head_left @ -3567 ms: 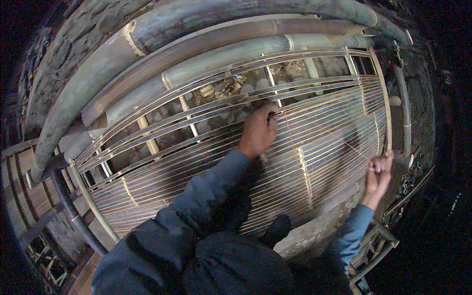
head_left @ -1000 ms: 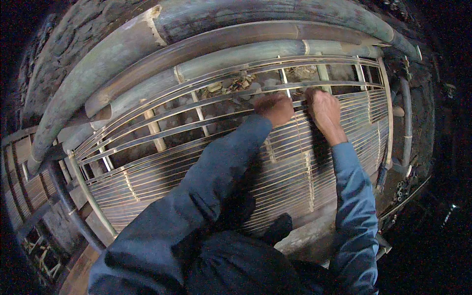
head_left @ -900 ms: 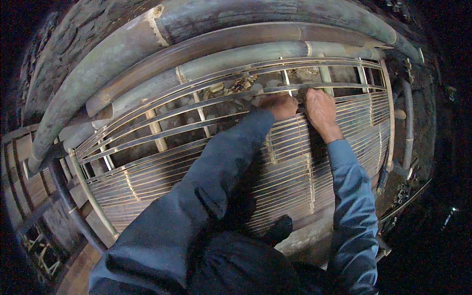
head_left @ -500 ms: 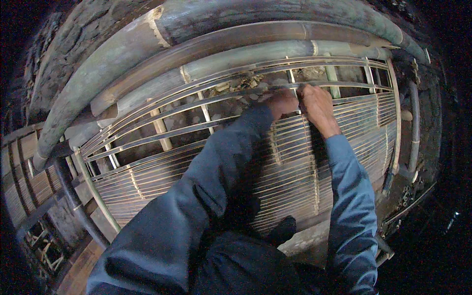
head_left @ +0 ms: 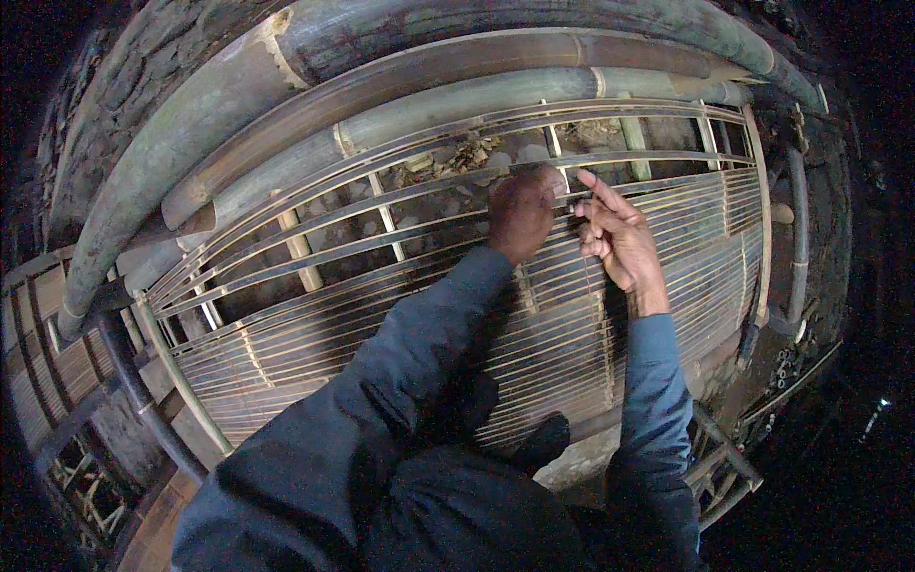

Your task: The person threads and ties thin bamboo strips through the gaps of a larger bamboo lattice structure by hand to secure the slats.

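Note:
Under both hands lies a panel of long, thin bamboo slats (head_left: pixel 534 357), closely spaced on the near side and wider apart toward the far edge. My left hand (head_left: pixel 521 214) is closed at one of the far slats, beside a pale upright crosspiece (head_left: pixel 553 143). What its fingers grip is hidden behind the hand. Just to its right, my right hand (head_left: pixel 621 238) is lifted over the slats with the index finger stretched toward the left hand. Its other fingers are half curled and apart, and I make out nothing between them.
Thick bamboo poles (head_left: pixel 457 105) run along the far side. A bamboo end bar (head_left: pixel 758 214) borders the panel at right, another end bar (head_left: pixel 181 372) at left. Another slatted panel (head_left: pixel 71 362) stands at far left. A dark shoe (head_left: pixel 543 443) is by the near edge.
My right hand has drawn back toward me, its index finger now extended. The left hand has shifted slightly left and shows more of its back.

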### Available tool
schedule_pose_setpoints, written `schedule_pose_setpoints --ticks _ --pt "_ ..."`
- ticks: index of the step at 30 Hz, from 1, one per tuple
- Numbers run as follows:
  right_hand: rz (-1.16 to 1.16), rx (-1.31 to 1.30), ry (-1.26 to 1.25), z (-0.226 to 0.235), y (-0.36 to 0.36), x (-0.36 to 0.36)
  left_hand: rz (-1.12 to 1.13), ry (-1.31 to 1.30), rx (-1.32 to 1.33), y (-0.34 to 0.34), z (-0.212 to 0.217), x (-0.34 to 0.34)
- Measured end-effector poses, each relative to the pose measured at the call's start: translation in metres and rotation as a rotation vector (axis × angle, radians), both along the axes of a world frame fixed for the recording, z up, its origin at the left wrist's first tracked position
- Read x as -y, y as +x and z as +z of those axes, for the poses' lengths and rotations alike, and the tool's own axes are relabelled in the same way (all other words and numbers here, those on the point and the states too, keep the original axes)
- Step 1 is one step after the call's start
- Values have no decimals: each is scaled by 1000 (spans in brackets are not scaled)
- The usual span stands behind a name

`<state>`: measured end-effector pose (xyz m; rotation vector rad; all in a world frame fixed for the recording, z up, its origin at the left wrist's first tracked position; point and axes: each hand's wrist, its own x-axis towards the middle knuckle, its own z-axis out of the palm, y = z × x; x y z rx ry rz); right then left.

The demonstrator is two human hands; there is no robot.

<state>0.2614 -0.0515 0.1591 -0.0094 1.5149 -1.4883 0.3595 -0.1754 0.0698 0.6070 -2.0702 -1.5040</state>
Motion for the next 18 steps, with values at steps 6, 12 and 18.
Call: schedule_pose_setpoints --ticks 6,12,18 --pt "254 -517 133 -26 -1 11 -79 58 -65 -2 -5 3" --pt "288 -1064 266 -20 -12 -13 -120 29 6 -3 -2 5" --pt "-709 -93 -357 29 -44 -160 -41 -21 51 1 3 8"
